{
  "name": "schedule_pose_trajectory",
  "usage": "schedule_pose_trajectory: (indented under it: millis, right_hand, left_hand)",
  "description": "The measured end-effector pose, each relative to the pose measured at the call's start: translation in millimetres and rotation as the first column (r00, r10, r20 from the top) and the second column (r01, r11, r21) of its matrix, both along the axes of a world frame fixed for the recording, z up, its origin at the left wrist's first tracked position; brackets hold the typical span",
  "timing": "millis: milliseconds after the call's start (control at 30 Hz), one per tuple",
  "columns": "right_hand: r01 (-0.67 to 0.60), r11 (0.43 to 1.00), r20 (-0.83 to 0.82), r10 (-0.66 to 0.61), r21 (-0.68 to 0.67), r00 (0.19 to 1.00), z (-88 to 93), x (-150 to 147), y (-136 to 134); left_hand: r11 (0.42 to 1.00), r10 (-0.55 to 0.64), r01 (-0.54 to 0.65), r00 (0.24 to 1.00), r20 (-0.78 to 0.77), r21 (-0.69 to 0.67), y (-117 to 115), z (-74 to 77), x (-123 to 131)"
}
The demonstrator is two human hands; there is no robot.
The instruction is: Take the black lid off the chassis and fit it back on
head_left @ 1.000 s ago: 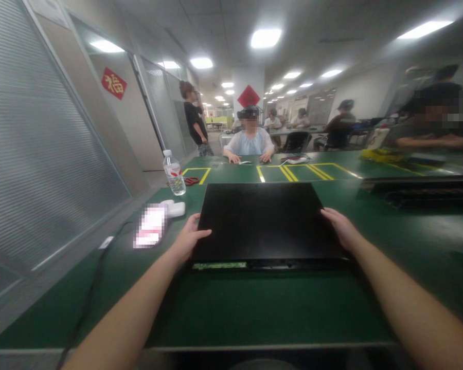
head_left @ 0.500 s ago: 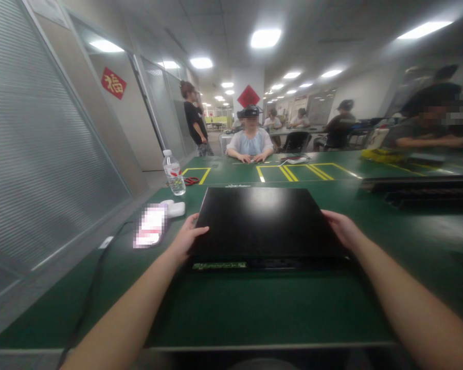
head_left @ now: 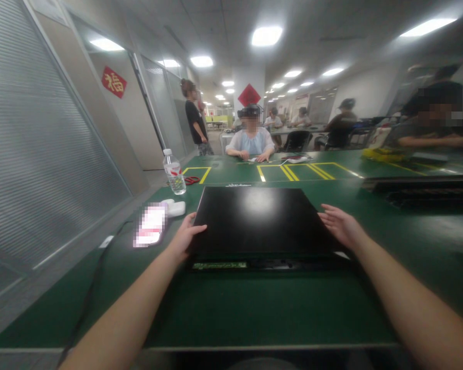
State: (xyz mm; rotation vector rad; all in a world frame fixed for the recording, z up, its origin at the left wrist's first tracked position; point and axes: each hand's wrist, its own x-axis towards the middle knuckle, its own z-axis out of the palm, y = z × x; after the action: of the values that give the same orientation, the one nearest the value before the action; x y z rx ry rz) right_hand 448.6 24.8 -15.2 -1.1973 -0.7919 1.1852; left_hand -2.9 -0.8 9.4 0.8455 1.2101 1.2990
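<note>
A flat black panel (head_left: 250, 221) with a glossy sheen lies in front of me above a dark base. A strip of green circuit board (head_left: 219, 265) shows along the base's front edge. My left hand (head_left: 185, 235) grips the panel's left edge, thumb on top and fingers hidden underneath. Beside the right edge, my right hand (head_left: 341, 226) has its fingers stretched out and slightly apart. Its fingertips are at the edge; whether they press on it I cannot tell. A small pale patch (head_left: 342, 255) shows by the front right corner.
On the green table (head_left: 254, 313), a blurred-out phone (head_left: 150, 225), a white case (head_left: 175, 208) and a water bottle (head_left: 174, 173) stand left. Red-handled scissors (head_left: 192, 180) lie behind. Dark long parts (head_left: 428, 192) are at right. A person (head_left: 250, 136) sits opposite.
The panel's right edge has shifted slightly left. My right hand's fingers have loosened and spread away from it, while my left hand keeps its grip.
</note>
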Motion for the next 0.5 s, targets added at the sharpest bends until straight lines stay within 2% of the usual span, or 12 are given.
schedule_pose_trajectory:
  millis: [300,500]
  right_hand:
    - [-0.032,0.999,0.117,0.031,0.008,0.993,3.5,-6.4,-4.3]
    - [-0.018,1.0,0.187,0.016,0.009,0.982,5.9,-5.6,-5.6]
  left_hand:
    - [0.998,0.035,-0.029,0.993,0.112,-0.055,0.7,3.9,-6.1]
    - [0.999,0.04,-0.04,0.976,0.214,-0.007,1.8,5.4,-5.2]
